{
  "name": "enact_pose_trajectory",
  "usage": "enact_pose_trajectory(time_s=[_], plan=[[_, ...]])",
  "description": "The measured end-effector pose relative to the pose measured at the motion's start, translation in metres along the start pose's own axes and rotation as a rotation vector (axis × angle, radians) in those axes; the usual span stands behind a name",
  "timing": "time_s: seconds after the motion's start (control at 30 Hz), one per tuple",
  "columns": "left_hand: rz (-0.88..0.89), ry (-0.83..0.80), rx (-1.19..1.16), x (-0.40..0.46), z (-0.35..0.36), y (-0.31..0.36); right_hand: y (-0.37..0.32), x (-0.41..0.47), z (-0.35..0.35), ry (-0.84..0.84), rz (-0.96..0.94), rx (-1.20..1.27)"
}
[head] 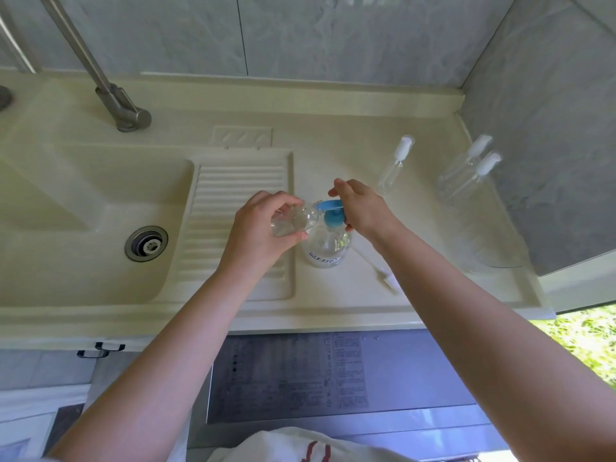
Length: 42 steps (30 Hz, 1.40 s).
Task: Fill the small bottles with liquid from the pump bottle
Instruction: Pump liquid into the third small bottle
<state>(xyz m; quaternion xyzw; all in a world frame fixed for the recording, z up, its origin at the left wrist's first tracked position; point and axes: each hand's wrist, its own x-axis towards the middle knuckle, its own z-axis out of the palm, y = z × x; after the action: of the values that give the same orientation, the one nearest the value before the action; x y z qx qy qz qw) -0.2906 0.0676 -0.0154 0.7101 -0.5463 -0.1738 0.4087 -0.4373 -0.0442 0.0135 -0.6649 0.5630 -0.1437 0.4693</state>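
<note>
Head view: near the middle of the table [333, 305], the pump bottle [328, 243] stands upright, just right of the ribbed drainboard [240, 208]. The right hand [361, 208] rests on its blue pump head [331, 213], fingers curled over the top, coming in from 4 o'clock. The left hand [258, 228] grips a small clear bottle [293, 220] round its body, tipped on its side with the open mouth touching the blue spout.

This bottle looks light, thin-walled plastic, stiff enough to hold but likely slick if liquid spills; a grip round the mid-body seems right, keeping the mouth free. The pump bottle, partly full, is probably heavier and steady under a downward press.

Three capped bottles [395, 165] stand at 1 to 2 o'clock, well apart from the hands. A loose spray cap [383, 271] with its tube lies at 5 o'clock of the pump bottle.
</note>
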Motion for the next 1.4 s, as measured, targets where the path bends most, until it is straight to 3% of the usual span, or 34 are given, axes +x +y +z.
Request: enact_pose_trajectory(time_s=[0.27,0.53,0.73,1.03,1.4], plan=[[-0.061,-0.006,-0.022,0.003,-0.003,0.003,0.01,-0.011,0.007,0.074,-0.118,-0.021],[-0.016,0.001,0.006,0.006,-0.006,0.002,0.001,-0.011,0.005,0.055,-0.027,0.037],[0.039,-0.004,0.045,0.012,-0.01,0.002,-0.002,-0.01,0.009,0.08,-0.112,-0.078],[0.046,-0.03,0.036,0.014,-0.006,-0.004,0.002,-0.003,0.018,0.131,-0.114,-0.036],[0.045,-0.012,0.004,0.011,-0.007,-0.002,0.005,-0.003,0.006,0.023,-0.048,-0.031]])
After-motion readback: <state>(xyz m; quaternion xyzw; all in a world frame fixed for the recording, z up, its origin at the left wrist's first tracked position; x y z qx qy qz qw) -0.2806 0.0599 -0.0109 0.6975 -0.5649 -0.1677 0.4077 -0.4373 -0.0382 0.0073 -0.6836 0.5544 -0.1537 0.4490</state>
